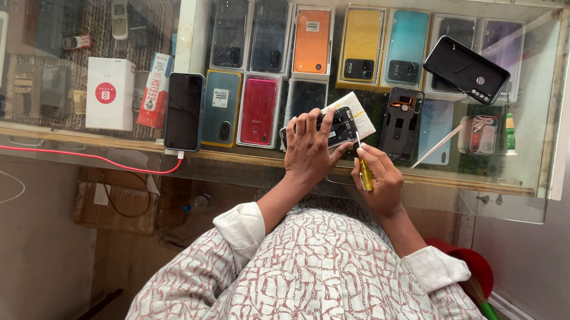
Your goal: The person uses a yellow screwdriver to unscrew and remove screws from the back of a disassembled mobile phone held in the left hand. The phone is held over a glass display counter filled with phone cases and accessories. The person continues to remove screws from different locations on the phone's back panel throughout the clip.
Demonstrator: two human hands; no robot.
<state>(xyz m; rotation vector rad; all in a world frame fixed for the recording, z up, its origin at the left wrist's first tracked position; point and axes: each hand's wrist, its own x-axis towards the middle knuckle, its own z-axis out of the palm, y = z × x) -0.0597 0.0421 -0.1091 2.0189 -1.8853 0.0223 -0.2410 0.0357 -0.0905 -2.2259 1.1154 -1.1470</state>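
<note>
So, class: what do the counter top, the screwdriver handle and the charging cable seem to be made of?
Counter top: clear glass, probably; the goods beneath show through and it reflects light.
Screwdriver handle in the right hand: likely hard plastic, glossy translucent yellow.
Charging cable: seemingly flexible rubbery plastic, matt red, lying in loose curves.

A phone repair shop: glass display counter (361, 183) of phone back covers (362, 46) (boxed handsets (109, 93) alongside).

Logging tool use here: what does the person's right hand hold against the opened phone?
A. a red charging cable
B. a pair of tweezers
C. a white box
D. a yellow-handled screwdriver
D: the right hand grips a yellow-handled screwdriver, its tip at the opened phone that the left hand steadies on the glass counter.
</note>
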